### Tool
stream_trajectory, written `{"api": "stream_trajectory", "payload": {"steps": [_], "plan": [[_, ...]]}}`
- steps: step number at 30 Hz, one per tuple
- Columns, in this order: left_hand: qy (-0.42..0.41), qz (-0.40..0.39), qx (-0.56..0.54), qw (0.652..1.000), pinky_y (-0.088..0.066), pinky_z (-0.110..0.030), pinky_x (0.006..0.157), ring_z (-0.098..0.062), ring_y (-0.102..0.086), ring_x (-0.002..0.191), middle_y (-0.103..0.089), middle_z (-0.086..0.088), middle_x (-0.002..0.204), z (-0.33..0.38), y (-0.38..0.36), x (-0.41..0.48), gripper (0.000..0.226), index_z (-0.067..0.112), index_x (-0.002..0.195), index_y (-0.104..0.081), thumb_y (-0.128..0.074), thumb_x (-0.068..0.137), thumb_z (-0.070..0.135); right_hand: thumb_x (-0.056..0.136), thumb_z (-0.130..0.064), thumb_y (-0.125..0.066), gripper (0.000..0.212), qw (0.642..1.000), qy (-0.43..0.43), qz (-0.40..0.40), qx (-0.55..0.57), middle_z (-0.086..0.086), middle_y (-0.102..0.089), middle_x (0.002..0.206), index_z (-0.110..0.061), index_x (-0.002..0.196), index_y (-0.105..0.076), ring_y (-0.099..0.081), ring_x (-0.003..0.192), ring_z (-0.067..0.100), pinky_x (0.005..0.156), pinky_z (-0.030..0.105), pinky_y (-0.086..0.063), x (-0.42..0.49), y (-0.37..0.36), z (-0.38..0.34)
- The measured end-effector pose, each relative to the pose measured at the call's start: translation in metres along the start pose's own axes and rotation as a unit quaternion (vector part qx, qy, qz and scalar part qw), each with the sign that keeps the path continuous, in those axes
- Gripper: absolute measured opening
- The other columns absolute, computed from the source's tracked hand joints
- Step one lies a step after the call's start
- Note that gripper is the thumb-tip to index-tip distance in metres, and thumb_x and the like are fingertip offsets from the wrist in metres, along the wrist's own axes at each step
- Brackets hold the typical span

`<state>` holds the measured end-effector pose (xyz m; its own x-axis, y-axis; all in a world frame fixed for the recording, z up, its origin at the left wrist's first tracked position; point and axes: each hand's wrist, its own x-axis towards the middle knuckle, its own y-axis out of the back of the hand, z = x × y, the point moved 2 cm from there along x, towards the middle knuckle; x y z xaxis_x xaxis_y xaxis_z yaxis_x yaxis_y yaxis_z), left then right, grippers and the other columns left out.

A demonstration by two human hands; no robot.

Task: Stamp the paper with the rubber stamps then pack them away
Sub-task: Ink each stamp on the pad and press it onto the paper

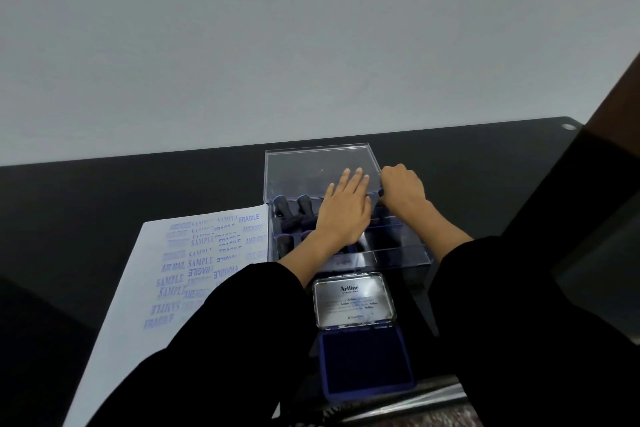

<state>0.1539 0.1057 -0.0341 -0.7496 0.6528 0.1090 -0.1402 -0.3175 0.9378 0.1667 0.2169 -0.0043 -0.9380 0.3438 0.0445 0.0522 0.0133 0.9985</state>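
A clear plastic box (398,258) with compartments sits on the black table, its transparent lid (304,170) raised at the back. Dark rubber stamps (294,210) with blue tops lie inside at the left. My left hand (343,211) lies flat with straight fingers over the box, fingertips against the lid. My right hand (403,189) is curled around a stamp with a blue tip at the box's right rear. The white paper (194,260) covered in blue stamped words lies left of the box.
An open ink pad (363,367) with a blue pad and a silver lid (353,300) sits in front of the box. A grey wall stands behind the table. The table's front edge runs just below the ink pad.
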Motion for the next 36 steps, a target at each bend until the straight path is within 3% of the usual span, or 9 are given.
{"api": "stream_trajectory", "payload": {"steps": [8, 14, 18, 22, 25, 30, 34, 36], "plan": [[0.001, 0.000, -0.002, 1.000, -0.007, -0.039, 0.121, -0.019, 0.001, 0.148, -0.006, -0.002, 0.160, 0.000, 0.000, 0.000, 0.051, 0.011, 0.151, -0.012, -0.021, 0.103, 0.025, 0.087, -0.004, -0.061, 0.030, 1.000, 0.005, 0.014, 0.023, 0.018, -0.059, 0.116, -0.002, 0.117, -0.056, -0.061, 0.104, 0.031, 0.083, 0.033, -0.049, 0.000, -0.002, 0.002], [0.000, -0.001, 0.005, 1.000, -0.007, -0.039, 0.121, -0.019, 0.001, 0.148, -0.005, -0.003, 0.160, 0.000, 0.000, 0.000, 0.051, 0.011, 0.151, -0.011, -0.021, 0.103, 0.026, 0.089, -0.007, -0.055, 0.023, 0.985, 0.077, 0.011, 0.155, 0.016, -0.069, 0.104, -0.003, 0.109, -0.066, -0.064, 0.097, 0.028, 0.087, 0.032, -0.048, 0.002, -0.004, 0.003], [0.000, 0.000, 0.003, 1.000, -0.007, -0.039, 0.121, -0.018, 0.001, 0.148, -0.005, -0.002, 0.160, 0.000, 0.000, 0.000, 0.051, 0.011, 0.151, -0.011, -0.020, 0.103, 0.026, 0.092, -0.014, -0.051, 0.023, 0.976, 0.058, 0.001, 0.211, 0.018, -0.071, 0.091, 0.000, 0.097, -0.070, -0.066, 0.086, 0.031, 0.073, 0.030, -0.047, 0.005, -0.005, 0.004], [0.004, -0.004, 0.002, 1.000, -0.007, -0.040, 0.121, -0.018, 0.001, 0.148, -0.005, -0.002, 0.160, 0.001, 0.001, -0.001, 0.051, 0.011, 0.151, -0.011, -0.021, 0.102, 0.025, 0.091, -0.015, -0.052, 0.022, 0.974, 0.036, -0.035, 0.220, 0.020, -0.069, 0.092, 0.002, 0.093, -0.067, -0.064, 0.084, 0.031, 0.072, 0.034, -0.049, 0.007, -0.007, 0.000], [0.002, -0.005, 0.005, 1.000, -0.008, -0.041, 0.121, -0.019, 0.001, 0.148, -0.005, -0.002, 0.160, 0.001, 0.002, -0.001, 0.052, 0.010, 0.151, -0.010, -0.023, 0.102, 0.023, 0.090, -0.016, -0.052, 0.017, 0.980, 0.017, -0.044, 0.192, 0.015, -0.067, 0.094, -0.006, 0.093, -0.065, -0.061, 0.084, 0.028, 0.066, 0.032, -0.044, 0.008, -0.008, -0.004], [0.005, -0.004, -0.018, 1.000, -0.009, -0.042, 0.121, -0.018, -0.001, 0.148, -0.007, -0.002, 0.160, 0.001, 0.003, -0.001, 0.051, 0.011, 0.150, -0.013, -0.024, 0.102, 0.022, 0.088, -0.018, -0.056, 0.019, 0.975, -0.007, -0.042, 0.218, 0.010, -0.069, 0.099, -0.015, 0.103, -0.068, -0.060, 0.088, 0.024, 0.068, 0.030, -0.043, 0.009, -0.009, -0.002], [0.011, 0.008, -0.057, 0.998, -0.009, -0.042, 0.120, -0.018, -0.005, 0.148, -0.012, -0.003, 0.159, 0.001, 0.010, -0.002, 0.050, 0.010, 0.150, -0.017, -0.025, 0.102, 0.024, 0.083, -0.020, -0.066, 0.020, 0.951, -0.036, -0.018, 0.307, 0.008, -0.072, 0.099, -0.015, 0.102, -0.070, -0.066, 0.093, 0.023, 0.080, 0.035, -0.053, 0.007, -0.007, 0.004], [0.015, 0.011, -0.057, 0.998, -0.009, -0.041, 0.120, -0.018, -0.006, 0.148, -0.013, -0.004, 0.159, -0.001, 0.016, -0.006, 0.050, 0.010, 0.149, -0.018, -0.025, 0.102, 0.025, 0.080, -0.020, -0.072, 0.020, 0.930, -0.050, -0.003, 0.364, 0.011, -0.072, 0.095, -0.011, 0.098, -0.070, -0.069, 0.087, 0.024, 0.078, 0.035, -0.056, 0.003, -0.002, 0.007]]}}
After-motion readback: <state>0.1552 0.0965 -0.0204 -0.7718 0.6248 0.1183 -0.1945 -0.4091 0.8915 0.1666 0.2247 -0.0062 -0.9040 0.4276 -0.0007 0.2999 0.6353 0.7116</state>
